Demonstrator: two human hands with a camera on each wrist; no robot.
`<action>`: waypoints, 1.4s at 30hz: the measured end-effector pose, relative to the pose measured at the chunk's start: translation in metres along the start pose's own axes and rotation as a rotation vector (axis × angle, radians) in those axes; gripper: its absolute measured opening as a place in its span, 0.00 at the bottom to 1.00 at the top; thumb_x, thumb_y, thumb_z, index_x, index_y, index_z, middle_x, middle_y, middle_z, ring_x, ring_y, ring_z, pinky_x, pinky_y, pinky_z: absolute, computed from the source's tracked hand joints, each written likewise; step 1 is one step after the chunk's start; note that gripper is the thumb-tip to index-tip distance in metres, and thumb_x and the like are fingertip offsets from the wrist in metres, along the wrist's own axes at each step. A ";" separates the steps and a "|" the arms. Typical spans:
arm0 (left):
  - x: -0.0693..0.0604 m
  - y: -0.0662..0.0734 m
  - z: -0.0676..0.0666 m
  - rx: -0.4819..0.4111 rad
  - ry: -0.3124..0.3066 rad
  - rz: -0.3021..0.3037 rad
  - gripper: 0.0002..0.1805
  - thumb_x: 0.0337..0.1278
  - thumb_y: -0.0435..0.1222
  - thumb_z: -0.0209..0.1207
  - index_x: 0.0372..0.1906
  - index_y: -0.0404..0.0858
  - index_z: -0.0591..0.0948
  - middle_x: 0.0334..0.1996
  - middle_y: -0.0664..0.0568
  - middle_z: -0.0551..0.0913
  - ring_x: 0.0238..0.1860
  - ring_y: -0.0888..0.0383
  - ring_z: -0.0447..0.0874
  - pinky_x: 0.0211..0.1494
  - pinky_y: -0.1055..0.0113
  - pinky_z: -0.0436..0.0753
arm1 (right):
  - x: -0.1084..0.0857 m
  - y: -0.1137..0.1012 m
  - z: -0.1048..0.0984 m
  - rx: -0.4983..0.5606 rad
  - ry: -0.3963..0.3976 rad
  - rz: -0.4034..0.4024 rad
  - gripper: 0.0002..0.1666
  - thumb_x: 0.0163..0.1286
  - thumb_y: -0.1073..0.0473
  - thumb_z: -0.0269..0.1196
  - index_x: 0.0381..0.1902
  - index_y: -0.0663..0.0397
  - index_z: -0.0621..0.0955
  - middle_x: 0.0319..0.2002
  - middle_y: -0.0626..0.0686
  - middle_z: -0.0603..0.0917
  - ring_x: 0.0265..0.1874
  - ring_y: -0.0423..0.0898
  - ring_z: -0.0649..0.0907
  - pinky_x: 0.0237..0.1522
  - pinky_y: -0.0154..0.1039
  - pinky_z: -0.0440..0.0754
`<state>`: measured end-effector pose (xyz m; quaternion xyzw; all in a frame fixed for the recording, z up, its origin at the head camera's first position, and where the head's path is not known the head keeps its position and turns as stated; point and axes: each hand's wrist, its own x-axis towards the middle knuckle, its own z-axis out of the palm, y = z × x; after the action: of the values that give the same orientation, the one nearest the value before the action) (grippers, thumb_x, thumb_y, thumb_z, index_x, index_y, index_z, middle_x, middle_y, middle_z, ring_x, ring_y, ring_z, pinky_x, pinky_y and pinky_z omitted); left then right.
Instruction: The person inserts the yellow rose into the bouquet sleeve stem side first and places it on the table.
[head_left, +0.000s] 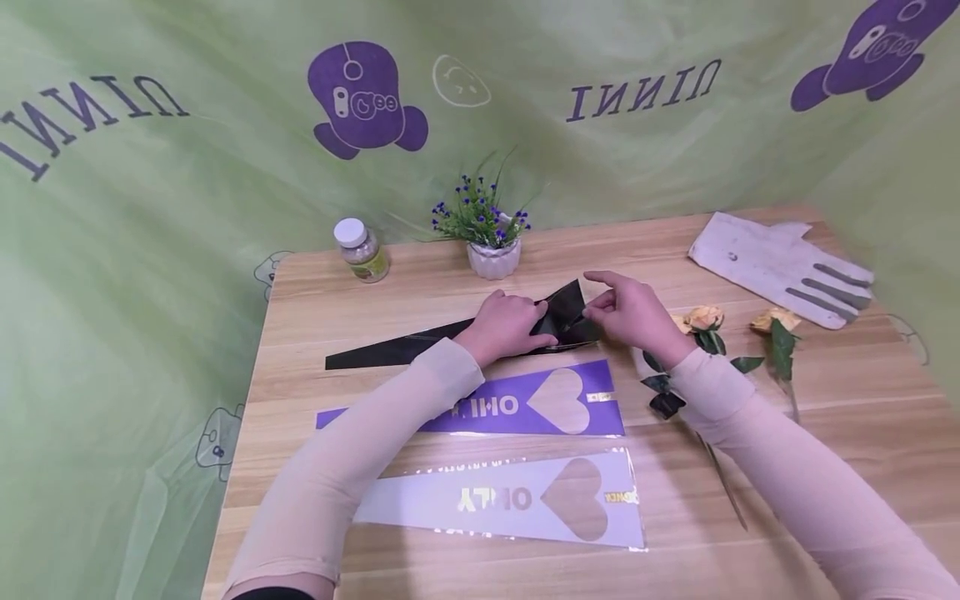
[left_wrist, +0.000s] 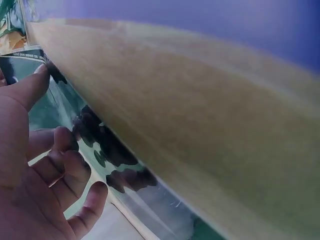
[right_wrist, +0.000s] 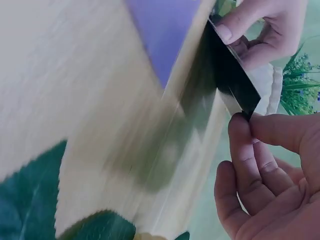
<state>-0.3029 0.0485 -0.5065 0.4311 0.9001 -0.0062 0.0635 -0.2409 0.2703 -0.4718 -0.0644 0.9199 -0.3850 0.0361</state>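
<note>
A black tapered flower sleeve point(head_left: 397, 348), printed along one edge, lies across the table with its wide end raised. My left hand point(head_left: 506, 327) grips it near that end, thumb on the near side. In the right wrist view, my right hand point(right_wrist: 272, 172) pinches the sleeve's corner between thumb and index finger, its other fingers loosely curled. The left wrist view has my left hand point(left_wrist: 45, 150) close up, its fingers bent behind the clear, shiny film. Nearer me lie a purple sleeve point(head_left: 517, 425) and a white sleeve point(head_left: 420, 492), each with a heart-shaped window.
Peach roses point(head_left: 705, 317) with green leaves lie under and beside my right forearm; another rose point(head_left: 782, 346) is farther right. A pale glove point(head_left: 772, 262) rests at the back right. Behind the sleeve stand a potted plant point(head_left: 495, 260) and a white-capped jar point(head_left: 366, 254).
</note>
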 end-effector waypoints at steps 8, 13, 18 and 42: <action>-0.005 0.002 0.002 -0.039 0.025 -0.001 0.36 0.65 0.65 0.55 0.66 0.44 0.79 0.47 0.50 0.86 0.46 0.51 0.84 0.54 0.49 0.79 | 0.002 -0.009 0.009 0.025 0.038 0.015 0.22 0.65 0.64 0.72 0.56 0.61 0.80 0.33 0.53 0.90 0.31 0.48 0.89 0.31 0.40 0.83; -0.006 0.002 -0.002 -0.344 0.085 -0.084 0.21 0.68 0.57 0.59 0.51 0.47 0.87 0.34 0.58 0.85 0.35 0.58 0.83 0.40 0.61 0.81 | 0.001 -0.015 0.014 0.004 0.040 -0.023 0.14 0.64 0.63 0.73 0.44 0.58 0.82 0.32 0.52 0.89 0.30 0.46 0.88 0.30 0.40 0.86; -0.008 0.011 -0.016 -0.877 0.177 -0.257 0.17 0.72 0.49 0.59 0.35 0.42 0.89 0.25 0.59 0.86 0.29 0.62 0.80 0.33 0.69 0.78 | 0.000 -0.020 0.014 -0.009 0.067 -0.061 0.11 0.64 0.63 0.73 0.40 0.57 0.81 0.31 0.52 0.89 0.30 0.47 0.88 0.30 0.43 0.86; -0.015 0.020 -0.025 -1.084 0.121 -0.364 0.11 0.67 0.39 0.61 0.37 0.38 0.90 0.30 0.49 0.89 0.29 0.59 0.84 0.35 0.70 0.80 | -0.008 -0.018 0.017 -0.010 0.045 -0.046 0.08 0.67 0.62 0.71 0.40 0.57 0.83 0.30 0.51 0.89 0.29 0.45 0.87 0.33 0.45 0.85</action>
<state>-0.2812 0.0514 -0.4786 0.1747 0.8363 0.4700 0.2217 -0.2289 0.2470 -0.4710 -0.0772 0.9207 -0.3826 0.0063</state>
